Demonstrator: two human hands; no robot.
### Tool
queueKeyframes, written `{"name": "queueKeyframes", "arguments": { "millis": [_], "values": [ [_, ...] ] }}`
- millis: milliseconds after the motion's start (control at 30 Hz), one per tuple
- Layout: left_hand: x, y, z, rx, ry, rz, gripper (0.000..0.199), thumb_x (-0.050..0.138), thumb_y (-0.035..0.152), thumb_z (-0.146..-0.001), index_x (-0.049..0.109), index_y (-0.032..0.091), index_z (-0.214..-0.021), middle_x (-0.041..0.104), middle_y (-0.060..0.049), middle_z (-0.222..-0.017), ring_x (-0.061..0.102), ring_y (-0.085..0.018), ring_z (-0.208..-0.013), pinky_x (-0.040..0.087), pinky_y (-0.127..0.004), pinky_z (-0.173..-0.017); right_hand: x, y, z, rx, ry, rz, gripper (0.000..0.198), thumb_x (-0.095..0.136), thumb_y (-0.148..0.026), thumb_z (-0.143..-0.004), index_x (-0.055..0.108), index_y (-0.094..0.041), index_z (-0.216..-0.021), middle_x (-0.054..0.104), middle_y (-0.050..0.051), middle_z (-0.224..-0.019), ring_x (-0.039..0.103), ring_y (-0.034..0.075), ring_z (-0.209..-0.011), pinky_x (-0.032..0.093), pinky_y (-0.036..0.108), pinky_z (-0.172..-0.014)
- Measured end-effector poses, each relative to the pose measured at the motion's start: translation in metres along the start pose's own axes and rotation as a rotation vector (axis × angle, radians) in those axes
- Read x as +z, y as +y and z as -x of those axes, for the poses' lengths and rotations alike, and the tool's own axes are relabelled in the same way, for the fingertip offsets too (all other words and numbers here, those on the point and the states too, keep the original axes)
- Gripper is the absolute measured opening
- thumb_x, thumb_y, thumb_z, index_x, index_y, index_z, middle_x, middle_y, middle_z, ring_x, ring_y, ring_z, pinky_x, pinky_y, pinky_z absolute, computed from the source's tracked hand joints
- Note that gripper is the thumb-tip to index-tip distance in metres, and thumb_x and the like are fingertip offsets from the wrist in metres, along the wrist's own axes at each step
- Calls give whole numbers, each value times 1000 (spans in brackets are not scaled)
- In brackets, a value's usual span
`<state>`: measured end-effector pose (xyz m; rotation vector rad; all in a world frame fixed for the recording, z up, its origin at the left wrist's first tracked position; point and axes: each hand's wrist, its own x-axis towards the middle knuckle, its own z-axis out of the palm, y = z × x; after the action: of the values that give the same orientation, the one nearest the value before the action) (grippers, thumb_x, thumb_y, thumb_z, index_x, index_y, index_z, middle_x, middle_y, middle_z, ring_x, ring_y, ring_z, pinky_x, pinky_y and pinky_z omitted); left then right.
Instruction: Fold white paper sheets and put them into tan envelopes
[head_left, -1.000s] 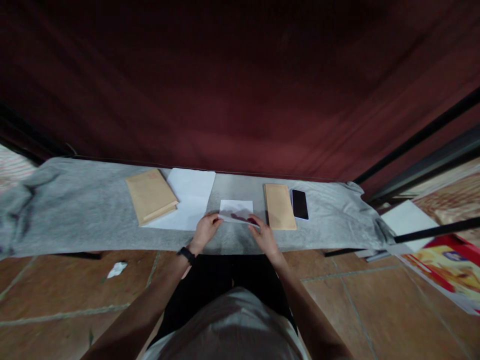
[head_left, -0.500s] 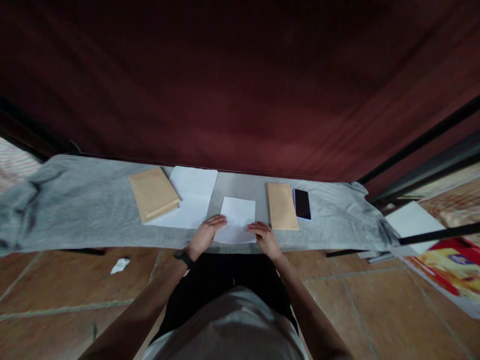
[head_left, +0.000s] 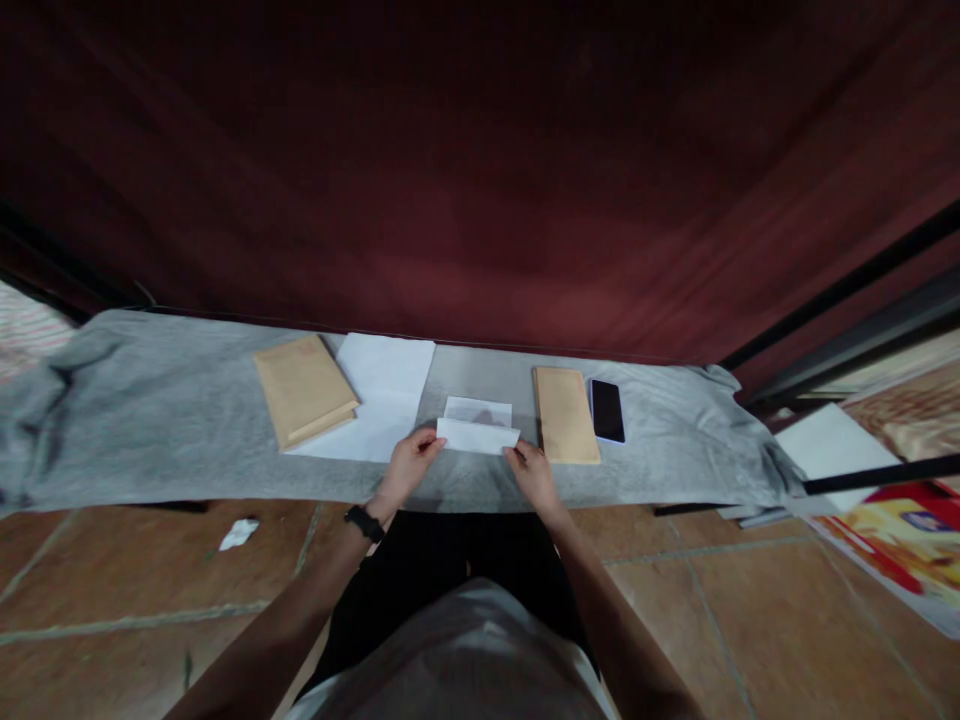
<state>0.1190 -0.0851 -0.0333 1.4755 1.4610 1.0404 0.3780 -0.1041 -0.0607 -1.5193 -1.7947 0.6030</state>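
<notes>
A white sheet of paper (head_left: 477, 436) lies in front of me on the grey cloth, its near part folded up and over toward the far edge. My left hand (head_left: 411, 462) pinches the left end of the fold, and my right hand (head_left: 531, 472) pinches the right end. Beyond the fold, the far strip of the sheet shows flat on the cloth. To the left, brown envelopes (head_left: 306, 388) rest partly on larger white sheets (head_left: 390, 375). Close by my right hand is another brown envelope (head_left: 567, 415).
A dark-screened phone (head_left: 607, 410) lies just right of the right envelope. The grey cloth (head_left: 180, 400) covers a narrow table against a dark red curtain (head_left: 465, 220). A crumpled white scrap (head_left: 239, 533) is on the tiled floor; a red and yellow package (head_left: 900, 535) sits at the right.
The near part of the sheet has been lifted and folded away from me. Both hands, flat on the paper before, now grip the ends of the fold.
</notes>
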Motion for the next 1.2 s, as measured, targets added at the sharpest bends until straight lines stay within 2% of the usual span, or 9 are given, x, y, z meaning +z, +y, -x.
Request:
{"name": "queueKeyframes", "arguments": {
  "millis": [100,200,367,567,667,900,1033,1133,1200],
  "values": [
    [9,2,-11,-14,37,29,25,62,45,-80,67,21,-78,67,-1,-74,60,-19,-77,47,-26,-73,2,-4,-6,52,43,21,27,47,-37,-99,69,-21,-99,74,7,-90,69,21,-80,53,29,-75],
    [14,0,-21,-23,12,56,25,63,44,-79,67,20,-84,70,-2,-80,60,-19,-81,47,-27,-75,3,-5,-12,83,68,26,27,48,-40,-99,67,-21,-94,72,5,-84,66,19,-75,51,27,-70],
    [16,-6,-33,-5,-10,39,21,61,42,-78,64,21,-79,67,0,-74,59,-17,-74,45,-26,-70,4,-3,-18,130,76,-13,28,47,-41,-98,66,-22,-89,70,2,-75,64,18,-70,50,25,-66],
    [22,-8,-39,-4,86,-47,16,59,37,-80,64,22,-79,65,1,-71,58,-17,-68,42,-26,-65,11,-6,-24,169,125,30,24,48,-34,-97,67,-23,-105,74,5,-88,69,20,-81,51,26,-70],
    [25,-8,-39,-2,133,-100,13,60,33,-81,66,22,-84,64,1,-70,58,-17,-66,42,-27,-66,15,-9,-27,200,149,105,26,49,-31,-97,65,-22,-116,74,7,-91,70,21,-80,50,26,-70],
    [26,-8,-36,-28,149,-265,29,62,27,-83,65,21,-111,68,-2,-77,63,-20,-69,45,-29,-67,22,-9,-25,138,220,175,29,47,-31,-99,61,-21,-122,74,7,-89,70,20,-75,50,25,-68],
    [25,-6,-38,-44,126,-320,36,62,26,-84,63,19,-119,69,-3,-79,64,-22,-71,46,-31,-68,26,-10,-25,168,241,226,32,48,-31,-98,61,-18,-124,74,9,-87,69,21,-72,50,27,-67],
    [26,-5,-39,-56,135,-302,38,63,25,-83,64,19,-120,69,-3,-79,64,-22,-72,45,-30,-69,27,-12,-26,194,262,169,31,52,-31,-95,62,-19,-122,73,10,-85,68,21,-73,50,28,-68],
    [27,-3,-39,-53,165,-200,38,64,25,-81,64,20,-118,65,0,-73,61,-20,-68,44,-29,-68,24,-13,-28,219,248,31,29,54,-33,-93,62,-21,-119,73,8,-88,68,20,-77,50,28,-71]
  ]
}}
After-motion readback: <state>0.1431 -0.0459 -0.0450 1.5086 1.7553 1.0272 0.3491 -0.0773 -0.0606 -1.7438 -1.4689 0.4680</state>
